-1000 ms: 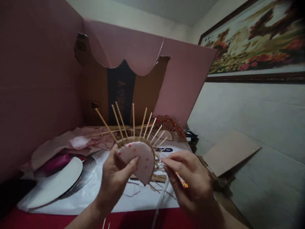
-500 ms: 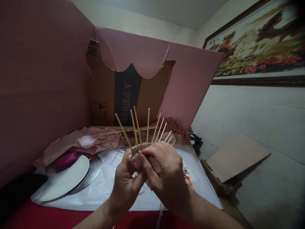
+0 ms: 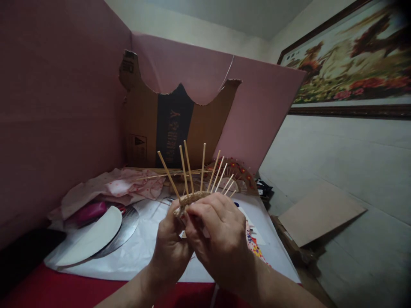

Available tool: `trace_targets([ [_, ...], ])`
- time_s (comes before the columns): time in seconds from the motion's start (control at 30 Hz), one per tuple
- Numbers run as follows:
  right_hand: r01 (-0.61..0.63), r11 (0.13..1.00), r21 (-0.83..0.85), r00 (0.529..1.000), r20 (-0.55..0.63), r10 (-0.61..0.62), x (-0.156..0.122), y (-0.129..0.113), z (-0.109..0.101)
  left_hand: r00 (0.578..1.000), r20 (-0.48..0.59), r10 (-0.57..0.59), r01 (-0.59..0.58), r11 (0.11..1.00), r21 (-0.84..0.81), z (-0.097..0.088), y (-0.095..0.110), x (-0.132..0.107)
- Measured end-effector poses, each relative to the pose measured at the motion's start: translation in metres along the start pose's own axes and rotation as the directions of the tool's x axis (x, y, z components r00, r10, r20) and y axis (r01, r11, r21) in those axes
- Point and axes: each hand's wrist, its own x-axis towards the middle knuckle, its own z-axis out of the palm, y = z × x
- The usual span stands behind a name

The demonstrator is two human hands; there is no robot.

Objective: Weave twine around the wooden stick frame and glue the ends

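Note:
Both hands hold one small piece with a woven edge [image 3: 194,197], from which several thin wooden sticks [image 3: 189,169] fan upward. My left hand [image 3: 170,241] is closed round its left end, thumb near the woven band. Across the front lies my right hand [image 3: 221,231], its thumb and forefinger pinched together at the band. What exactly sits between those fingertips is hidden, as is most of the piece's lower body. Behind the hands stands a similar fan-shaped piece [image 3: 236,169] with red dots and sticks.
White sheeting [image 3: 135,256] covers the table over a red cloth [image 3: 80,291]. To the left lie a white half-round [image 3: 93,239], a silver disc [image 3: 128,229], a magenta object [image 3: 91,211] and dotted pink fabric [image 3: 118,186]. Torn cardboard [image 3: 141,124] stands behind; flowered fabric [image 3: 257,248] lies right.
The view has shifted slightly, moving the scene a little right. My right hand's fingers have moved closer to the band, covering more of the dotted fabric below it.

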Motion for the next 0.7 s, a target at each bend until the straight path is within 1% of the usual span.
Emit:
trace_targets([
  [0.13,0.08,0.996,-0.045,0.996,-0.036,-0.082,-0.0012,0.0014,0.0027,1.0,-0.022,0.019,-0.019,1.0,0.007,0.0003,-0.0029,-0.0013],
  [0.23,0.089,0.996,-0.027,0.995,-0.046,-0.09,-0.0014,0.0009,0.0027,1.0,-0.017,0.009,-0.01,1.0,-0.008,0.0009,-0.0044,-0.0026],
  [0.4,0.058,0.998,0.027,0.998,-0.039,-0.057,-0.0013,-0.0004,-0.0008,1.0,0.007,-0.008,0.008,0.999,-0.041,0.0015,-0.0009,-0.0018],
  [0.5,0.009,0.995,0.097,1.0,-0.007,-0.008,-0.0033,0.0003,-0.003,0.997,0.031,-0.074,0.076,0.994,-0.074,0.0013,0.0022,-0.0016],
  [0.57,-0.039,0.989,0.144,0.999,-0.01,0.041,-0.0057,0.0014,-0.004,0.992,0.043,-0.117,0.121,0.986,-0.116,0.0012,0.0032,-0.0022],
  [0.63,-0.076,0.983,0.17,0.996,-0.024,0.081,-0.0083,0.0027,-0.0049,0.99,0.053,-0.13,0.137,0.979,-0.153,0.0011,0.003,-0.0033],
  [0.7,-0.087,0.983,0.164,0.996,-0.014,0.09,-0.0099,0.0038,-0.0059,0.989,0.06,-0.132,0.14,0.975,-0.17,0.0009,0.0019,-0.0046],
])
